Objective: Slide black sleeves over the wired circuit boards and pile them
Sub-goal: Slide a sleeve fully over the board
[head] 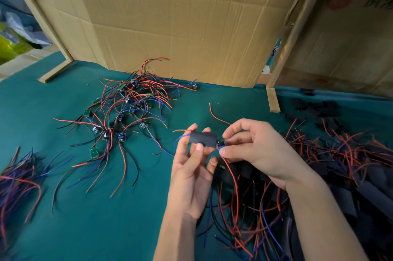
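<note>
The left hand (192, 167) pinches the black sleeve (203, 139) between thumb and fingers, above the green table (106, 218). The right hand (258, 150) pinches the circuit board (221, 144) just at the sleeve's right mouth. I think the board should go straight in, wires first, while the sleeve mouth is kept open, so no corner catches.

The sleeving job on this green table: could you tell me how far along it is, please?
Done: a pile of sleeved boards lies at the right. In hand: the left hand holds a black sleeve while the right hand pinches a wired board at its mouth, not yet inside. Left: a tangle of bare boards further back.
</note>
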The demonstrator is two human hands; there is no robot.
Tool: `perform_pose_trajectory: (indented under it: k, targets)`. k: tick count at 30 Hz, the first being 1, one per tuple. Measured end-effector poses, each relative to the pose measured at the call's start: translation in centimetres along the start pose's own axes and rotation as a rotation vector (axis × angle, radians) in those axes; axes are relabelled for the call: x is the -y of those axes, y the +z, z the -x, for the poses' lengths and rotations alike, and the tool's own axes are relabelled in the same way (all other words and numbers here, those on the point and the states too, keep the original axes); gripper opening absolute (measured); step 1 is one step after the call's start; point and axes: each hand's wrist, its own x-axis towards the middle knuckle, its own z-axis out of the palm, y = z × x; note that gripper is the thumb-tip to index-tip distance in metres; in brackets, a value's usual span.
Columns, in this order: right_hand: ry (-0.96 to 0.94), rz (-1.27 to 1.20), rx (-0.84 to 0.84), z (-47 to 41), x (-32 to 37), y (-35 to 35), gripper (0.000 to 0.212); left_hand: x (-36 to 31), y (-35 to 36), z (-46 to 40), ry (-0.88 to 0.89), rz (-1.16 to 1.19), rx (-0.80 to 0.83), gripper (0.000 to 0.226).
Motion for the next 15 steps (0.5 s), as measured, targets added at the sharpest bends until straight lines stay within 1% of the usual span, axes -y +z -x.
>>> perform_pose_trajectory:
  k: [6, 10, 15]
  targets:
    - [0.003, -0.066, 0.025, 0.04, 0.01, -0.22, 0.020, -0.15, -0.01, 0.01, -0.013, 0.020, -0.014, 0.045]
    - [-0.023, -0.091, 0.004, -0.10, -0.29, -0.12, 0.019, -0.11, 0.16, -0.01, -0.039, 0.063, -0.008, 0.049]
    - [-0.042, -0.099, -0.005, -0.08, -0.39, -0.39, 0.020, -0.04, 0.15, -0.01, -0.052, 0.057, -0.024, 0.045]
